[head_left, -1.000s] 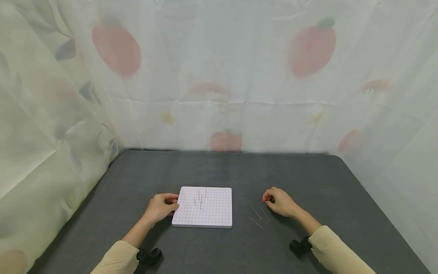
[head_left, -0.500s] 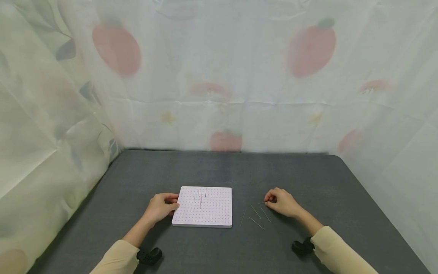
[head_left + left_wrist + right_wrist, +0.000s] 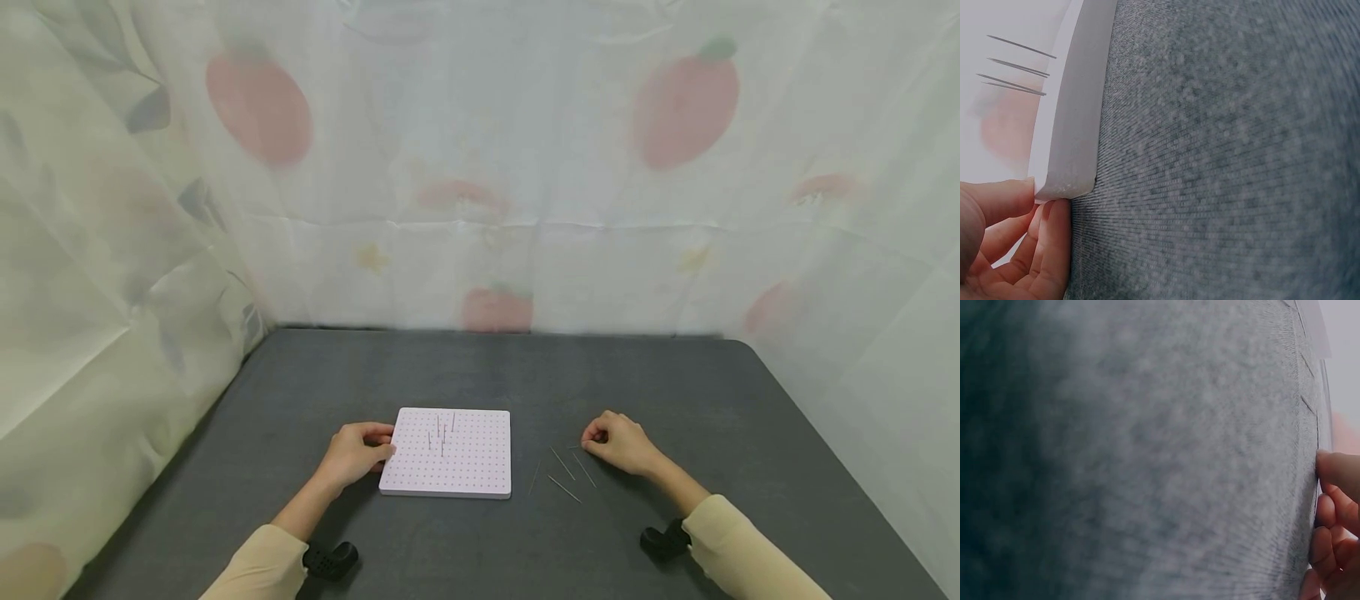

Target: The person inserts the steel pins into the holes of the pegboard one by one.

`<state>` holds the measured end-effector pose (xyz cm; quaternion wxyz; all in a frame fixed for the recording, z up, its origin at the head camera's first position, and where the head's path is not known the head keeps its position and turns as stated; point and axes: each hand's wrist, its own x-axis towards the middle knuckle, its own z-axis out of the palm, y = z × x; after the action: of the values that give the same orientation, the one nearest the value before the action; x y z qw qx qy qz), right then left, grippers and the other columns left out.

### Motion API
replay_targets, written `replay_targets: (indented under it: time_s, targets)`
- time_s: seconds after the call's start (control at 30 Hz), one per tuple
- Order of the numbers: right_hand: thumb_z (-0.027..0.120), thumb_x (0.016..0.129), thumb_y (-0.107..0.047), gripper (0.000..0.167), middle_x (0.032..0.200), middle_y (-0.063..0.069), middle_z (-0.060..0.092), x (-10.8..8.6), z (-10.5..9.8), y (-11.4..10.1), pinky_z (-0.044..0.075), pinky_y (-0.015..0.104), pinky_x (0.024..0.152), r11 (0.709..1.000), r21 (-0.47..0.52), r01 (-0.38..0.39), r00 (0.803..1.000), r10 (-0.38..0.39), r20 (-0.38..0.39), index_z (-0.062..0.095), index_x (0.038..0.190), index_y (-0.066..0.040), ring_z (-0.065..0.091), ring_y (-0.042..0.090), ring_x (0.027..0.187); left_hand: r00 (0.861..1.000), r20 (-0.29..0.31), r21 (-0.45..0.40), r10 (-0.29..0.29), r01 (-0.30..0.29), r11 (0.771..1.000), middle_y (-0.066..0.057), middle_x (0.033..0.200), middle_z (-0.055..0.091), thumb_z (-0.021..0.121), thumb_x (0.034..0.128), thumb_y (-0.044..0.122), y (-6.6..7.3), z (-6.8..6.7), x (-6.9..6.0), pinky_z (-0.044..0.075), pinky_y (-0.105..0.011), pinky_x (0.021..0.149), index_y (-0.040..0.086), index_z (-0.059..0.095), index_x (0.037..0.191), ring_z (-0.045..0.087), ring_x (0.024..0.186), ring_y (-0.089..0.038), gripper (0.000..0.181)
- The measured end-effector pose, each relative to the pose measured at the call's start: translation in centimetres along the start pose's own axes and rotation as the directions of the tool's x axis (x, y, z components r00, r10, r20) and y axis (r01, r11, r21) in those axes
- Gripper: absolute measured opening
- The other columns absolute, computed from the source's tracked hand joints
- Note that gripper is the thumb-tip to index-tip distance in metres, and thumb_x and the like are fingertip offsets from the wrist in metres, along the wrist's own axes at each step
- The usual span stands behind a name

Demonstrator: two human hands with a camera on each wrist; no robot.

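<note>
One thumb on top, fingers curled at the side: the bare left hand point(image 3: 350, 456)'s gripping the left edge of a flat white board full of tiny holes point(image 3: 480, 468), lower centre of the frame. Right of it, the bare right hand point(image 3: 617, 442) is pinching what looks to me like a thin metal pin point(image 3: 573, 447). Four loose metal pins point(image 3: 565, 489) lie between, five upright metal pins point(image 3: 442, 448) stand in the board's upper half. Dark grey table point(image 3: 465, 550) underneath.
</note>
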<state>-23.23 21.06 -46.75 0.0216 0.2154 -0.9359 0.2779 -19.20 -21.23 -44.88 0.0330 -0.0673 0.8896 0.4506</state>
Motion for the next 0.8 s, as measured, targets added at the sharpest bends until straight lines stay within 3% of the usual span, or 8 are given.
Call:
replay_targets:
  time_s: [0.3,0.8]
  targets:
    - [0.07,0.089,-0.017,0.008,0.083,-0.002,0.061,0.0,-0.3,-0.3,0.036,0.026,0.07,0.999,0.044,-0.03,0.999,0.029,0.023,0.072,0.081,-0.017,0.047,0.003,0.074,1.0,0.002,-0.007,-0.001,0.001,1.0,-0.015,0.1,0.069,0.067,0.085,0.0,-0.1,0.0,0.0,0.062,-0.032,0.066,-0.006,0.066,0.121,0.066,0.079,-0.014,0.036]
    - [0.059,0.095,-0.012,0.01,0.093,0.006,0.061,1.1,-1.2,-1.5,0.042,0.02,0.064,0.98,0.173,-0.102,0.994,0.092,0.065,0.067,0.094,-0.006,0.048,0.008,0.076,1.0,0.0,-0.01,0.009,-0.009,1.0,-0.016,0.099,0.07,0.067,0.0854,0.0,0.1,0.0,-0.1,0.062,-0.033,0.065,-0.007,0.065,0.12,0.066,0.077,-0.014,0.036]
